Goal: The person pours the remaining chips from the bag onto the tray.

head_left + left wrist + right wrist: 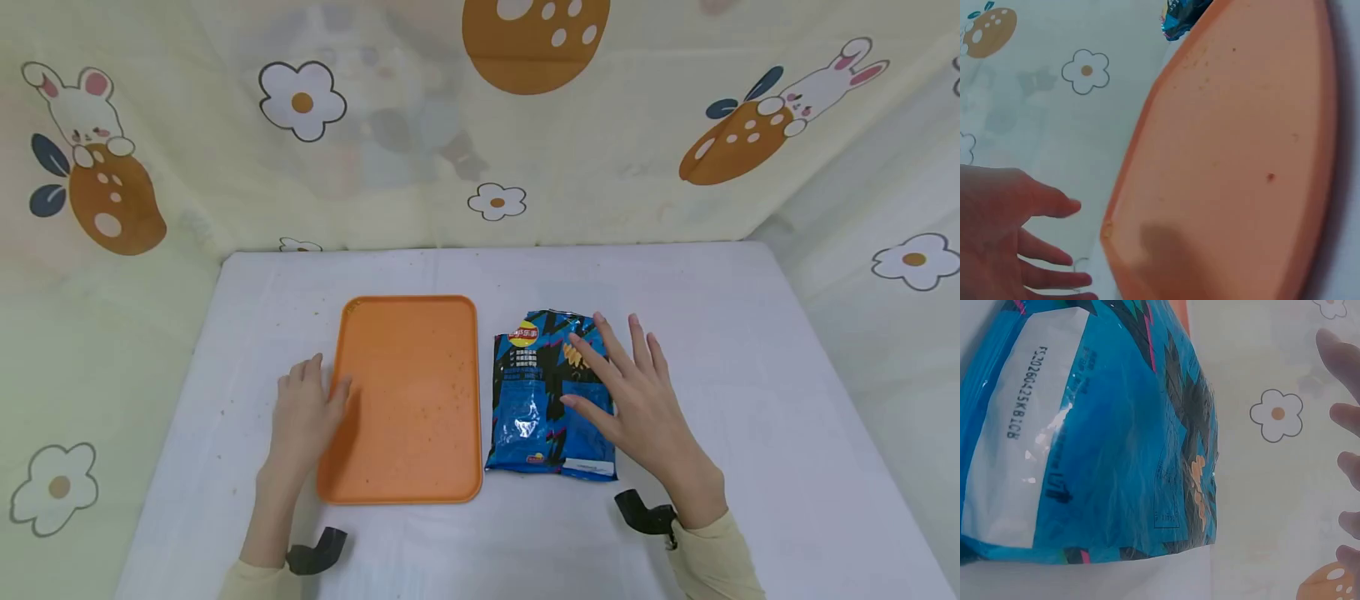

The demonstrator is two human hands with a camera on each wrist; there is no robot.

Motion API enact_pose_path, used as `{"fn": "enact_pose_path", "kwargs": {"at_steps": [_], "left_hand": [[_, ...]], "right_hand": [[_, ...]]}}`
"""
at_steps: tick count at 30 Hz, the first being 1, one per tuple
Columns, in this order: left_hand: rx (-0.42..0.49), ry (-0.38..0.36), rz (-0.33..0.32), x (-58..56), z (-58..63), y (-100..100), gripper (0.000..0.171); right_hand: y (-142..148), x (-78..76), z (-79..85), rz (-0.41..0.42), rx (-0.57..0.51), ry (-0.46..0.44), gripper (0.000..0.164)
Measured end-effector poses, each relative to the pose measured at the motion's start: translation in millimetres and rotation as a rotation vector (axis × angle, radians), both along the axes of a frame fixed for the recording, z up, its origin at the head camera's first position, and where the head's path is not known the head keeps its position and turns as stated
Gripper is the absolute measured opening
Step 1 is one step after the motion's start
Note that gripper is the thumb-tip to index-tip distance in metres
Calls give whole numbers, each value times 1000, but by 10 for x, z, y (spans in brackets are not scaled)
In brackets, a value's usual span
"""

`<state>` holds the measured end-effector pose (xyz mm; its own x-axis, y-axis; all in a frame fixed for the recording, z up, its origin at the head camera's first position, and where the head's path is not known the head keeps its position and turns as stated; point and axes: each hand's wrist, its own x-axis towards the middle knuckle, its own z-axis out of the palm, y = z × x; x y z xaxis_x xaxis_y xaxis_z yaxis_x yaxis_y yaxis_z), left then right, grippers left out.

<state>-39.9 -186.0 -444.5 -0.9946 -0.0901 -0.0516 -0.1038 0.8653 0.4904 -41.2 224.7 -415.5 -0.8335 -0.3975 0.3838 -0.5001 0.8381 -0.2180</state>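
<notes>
An orange tray [408, 400] with scattered crumbs lies flat on the white table. Beside its left edge my left hand [303, 412] hovers with loosely extended fingers and holds nothing; the left wrist view shows this hand [1019, 234] apart from the tray [1229, 150]. To the right of the tray lies a blue chip bag [551, 396] with black zigzags and a yellow-red logo, its top edge uneven. My right hand [645, 400] spreads its fingers over the bag's right side. In the right wrist view the fingertips [1350, 415] stand apart from the bag [1116, 437].
Crumbs dot the white table [750, 375] left of the tray. A patterned curtain [420, 208] with bunnies and flowers hangs behind the table and along both sides. A black wrist mount [318, 552] sits by the left wrist, and another mount [645, 512] by the right.
</notes>
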Motion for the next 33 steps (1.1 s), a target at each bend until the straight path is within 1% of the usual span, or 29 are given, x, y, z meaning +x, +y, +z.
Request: {"fn": "enact_pose_path", "kwargs": {"at_steps": [1, 3, 6, 8, 10, 14, 17, 20, 22, 29, 31, 33], "left_hand": [[11, -40, 24, 8, -18, -8, 62], [27, -95, 65, 23, -50, -22, 59], [41, -126, 117, 41, -84, -30, 53], [45, -118, 140, 51, -108, -28, 48], [43, -97, 149, 57, -137, -30, 43], [45, -58, 138, 68, -210, -40, 36], [39, -49, 135, 68, -250, -43, 35], [37, -49, 143, 64, -263, -39, 34], [39, -52, 145, 62, -260, -33, 34], [54, -52, 139, 57, -289, -30, 35], [61, -53, 139, 58, -296, -34, 35], [68, -50, 139, 59, -298, -32, 35]], "right_hand": [[0, 2, -1, -1, 0, -1, 74], [-2, 3, -1, -5, -1, 0, 75], [-5, 5, -4, -14, -1, 7, 77], [-5, 10, -7, -16, -5, 12, 78], [-4, 14, -13, -15, -11, 13, 77], [4, 30, -26, -21, -37, -9, 78], [15, 54, -40, -43, -71, -55, 81], [25, 87, -62, -73, -116, -111, 93], [31, 111, -79, -101, -146, -153, 97], [54, 215, -115, -187, -346, -383, 93], [60, 235, -133, -218, -373, -420, 91], [64, 249, -156, -251, -379, -427, 89]]}}
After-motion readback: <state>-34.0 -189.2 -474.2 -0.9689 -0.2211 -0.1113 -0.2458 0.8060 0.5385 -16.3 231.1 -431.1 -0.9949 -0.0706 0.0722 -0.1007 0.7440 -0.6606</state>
